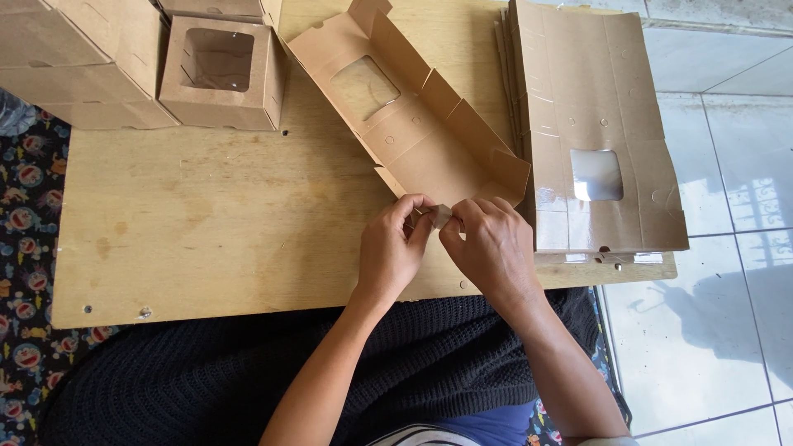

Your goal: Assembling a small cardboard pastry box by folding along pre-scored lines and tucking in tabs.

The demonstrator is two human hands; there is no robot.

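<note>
We sit at a plywood board [206, 223] that rests across our lap, with white floor tiles [727, 165] to the right and a patterned cloth [25, 190] to the left. At the far left stand several folded cardboard boxes [83, 66], and the nearest finished box [221, 73] shows its square window on top. On the right lies a stack of flat box blanks [607, 124], each with a clear window.

Between them, slanting from the far middle toward our hands, lies the half-folded blank [413, 124]: brown kraft card, side walls raised, a film window near its far end, its near end at the board's near edge. Our left hand [392, 252] and right hand [491, 248] meet there, both closed in a pinch on the small corner flap [440, 215], thumbs and fingertips pressing from either side.

We judge the flap the weak point: too hard a squeeze off the scored line could crease it crooked or tear it. The raised walls could also spring flat, since only this near end is held.
</note>
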